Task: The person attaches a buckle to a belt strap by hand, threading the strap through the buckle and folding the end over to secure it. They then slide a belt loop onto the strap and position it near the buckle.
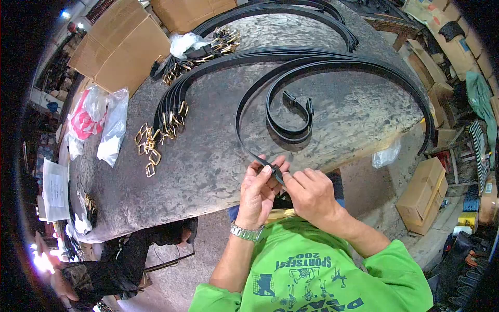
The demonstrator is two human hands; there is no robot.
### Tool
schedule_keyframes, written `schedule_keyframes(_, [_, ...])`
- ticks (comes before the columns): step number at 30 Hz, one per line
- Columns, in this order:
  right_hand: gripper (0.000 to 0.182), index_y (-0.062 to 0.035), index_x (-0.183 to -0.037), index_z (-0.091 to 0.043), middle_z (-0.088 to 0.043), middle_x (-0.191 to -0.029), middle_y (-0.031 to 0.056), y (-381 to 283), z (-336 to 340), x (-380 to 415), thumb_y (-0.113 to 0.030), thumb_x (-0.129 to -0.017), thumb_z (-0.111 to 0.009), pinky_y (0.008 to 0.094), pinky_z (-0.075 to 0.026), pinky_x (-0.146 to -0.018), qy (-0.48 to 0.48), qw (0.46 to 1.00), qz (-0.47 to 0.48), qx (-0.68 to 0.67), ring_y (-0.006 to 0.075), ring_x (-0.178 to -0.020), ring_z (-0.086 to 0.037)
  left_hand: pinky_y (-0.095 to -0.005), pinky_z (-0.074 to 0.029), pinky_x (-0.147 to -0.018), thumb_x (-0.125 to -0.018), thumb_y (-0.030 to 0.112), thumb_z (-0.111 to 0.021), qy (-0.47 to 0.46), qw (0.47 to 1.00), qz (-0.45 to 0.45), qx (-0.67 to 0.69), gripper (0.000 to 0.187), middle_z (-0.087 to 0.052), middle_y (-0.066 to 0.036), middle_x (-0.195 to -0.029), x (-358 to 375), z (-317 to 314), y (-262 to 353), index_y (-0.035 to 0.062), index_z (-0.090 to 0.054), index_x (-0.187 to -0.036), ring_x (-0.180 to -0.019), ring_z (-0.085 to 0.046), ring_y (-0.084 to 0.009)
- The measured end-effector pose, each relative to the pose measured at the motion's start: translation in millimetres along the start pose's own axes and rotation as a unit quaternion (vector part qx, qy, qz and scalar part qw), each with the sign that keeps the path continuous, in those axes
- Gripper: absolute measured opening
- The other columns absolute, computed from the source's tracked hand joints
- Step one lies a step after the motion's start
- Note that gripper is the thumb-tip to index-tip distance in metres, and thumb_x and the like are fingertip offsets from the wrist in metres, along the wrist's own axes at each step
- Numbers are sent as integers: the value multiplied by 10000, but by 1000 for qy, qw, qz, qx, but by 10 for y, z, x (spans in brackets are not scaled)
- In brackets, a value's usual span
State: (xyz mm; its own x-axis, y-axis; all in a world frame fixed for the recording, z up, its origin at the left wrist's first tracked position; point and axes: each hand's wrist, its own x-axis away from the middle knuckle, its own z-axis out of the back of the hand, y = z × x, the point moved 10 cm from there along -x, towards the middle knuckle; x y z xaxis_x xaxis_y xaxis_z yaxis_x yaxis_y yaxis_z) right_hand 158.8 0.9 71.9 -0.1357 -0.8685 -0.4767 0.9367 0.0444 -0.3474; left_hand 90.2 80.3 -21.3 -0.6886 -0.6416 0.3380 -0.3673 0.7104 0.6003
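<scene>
A black belt strap (240,125) runs down over the near edge of the table to my hands. My left hand (258,190), with a metal watch at its wrist, has thumb and fingers closed on the strap near its end. Beside it, my right hand (314,195) pinches the strap's end, where a small dark loop or fold shows; its exact form is partly hidden by the fingers. Farther in on the table lies a coiled black belt (291,136). To the left is a bundle of black belts (179,93) with gold-coloured buckles (150,151).
A second pile of buckled belts (208,49) lies at the back beside an open cardboard box (122,47). Clear plastic bags (112,130) rest at the table's left. A closed carton (422,195) stands to the right. Another person's dark-clothed leg (156,234) is at lower left.
</scene>
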Motion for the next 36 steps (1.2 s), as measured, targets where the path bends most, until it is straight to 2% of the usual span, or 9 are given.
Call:
schedule_keyframes(5, [269, 8, -996, -629, -543, -773, 74, 20, -10, 12, -89, -747, -602, 381, -454, -599, 0, 1000, 7, 0, 252, -714, -574, -449, -519, -976, -1020, 180, -537, -12, 999, 29, -13, 394, -575, -215, -1334, -32, 23, -41, 66, -409, -1375, -1239, -581, -311])
schedule_keyframes(10, [250, 4, -987, -630, -552, -778, 73, 20, -26, 55, -97, -759, -610, 378, -450, -601, -15, 1000, 12, -14, 253, -716, -575, -429, -535, -959, -1023, 238, -553, 34, 997, 6, -67, 403, -598, -200, -1307, -57, 144, 2, 41, -441, -1356, -1195, -613, -287])
schedule_keyframes(14, [224, -1, -975, -629, -563, -779, 79, 39, -5, 26, -108, -779, -642, 388, -450, -610, -15, 1000, 0, -23, 258, -720, -580, -421, -538, -956, -1013, 259, -575, 13, 993, -4, -114, 419, -604, -188, -1304, -68, 110, 11, 25, -459, -1340, -1181, -620, -265])
schedule_keyframes(16, [219, 1, -970, -626, -567, -781, 83, 73, 8, -6, -111, -783, -648, 393, -451, -612, -16, 1000, -8, -23, 261, -723, -582, -424, -536, -960, -1006, 275, -587, -6, 990, 45, -133, 422, -608, -188, -1298, -42, 65, -76, 7, -484, -1315, -1170, -624, -251])
schedule_keyframes(19, [210, 6, -961, -620, -572, -784, 92, 78, 4, -19, -109, -787, -650, 398, -452, -617, -20, 999, -13, -22, 266, -726, -587, -423, -534, -957, -998, 280, -600, -4, 990, 48, -135, 424, -610, -182, -1300, -40, 97, -95, 12, -502, -1312, -1162, -627, -252])
schedule_keyframes(26, [145, -3, -904, -588, -572, -780, 107, 62, -57, -6, -80, -793, -638, 407, -479, -614, -42, 997, 11, -63, 281, -719, -592, -412, -540, -935, -983, 250, -622, -5, 996, 42, -79, 416, -622, -158, -1296, -34, 83, -94, 26, -509, -1314, -1168, -623, -237])
schedule_keyframes(30, [122, -16, -875, -579, -570, -763, 117, 60, -10, -19, -75, -797, -651, 416, -492, -620, -34, 995, 6, -93, 297, -714, -594, -399, -551, -907, -972, 211, -625, 7, 987, 68, -148, 351, -656, -136, -1234, 1, 74, -48, 42, -543, -1269, -1113, -644, -207])
schedule_keyframes(33, [134, -8, -900, -595, -573, -743, 131, 114, -66, -13, -85, -815, -663, 419, -498, -632, -56, 994, -16, -94, 318, -702, -594, -395, -557, -891, -980, 239, -625, 8, 984, 68, -164, 297, -675, -122, -1191, -2, 89, -55, 58, -577, -1210, -1019, -673, -192])
schedule_keyframes(36, [205, 7, -1005, -629, -595, -751, 139, 202, -23, -9, -81, -825, -677, 422, -502, -615, -18, 989, -55, -133, 333, -689, -606, -392, -562, -884, -999, 276, -601, -14, 993, 74, -85, 284, -688, -115, -1155, -17, 77, -126, 55, -596, -1178, -991, -687, -193])
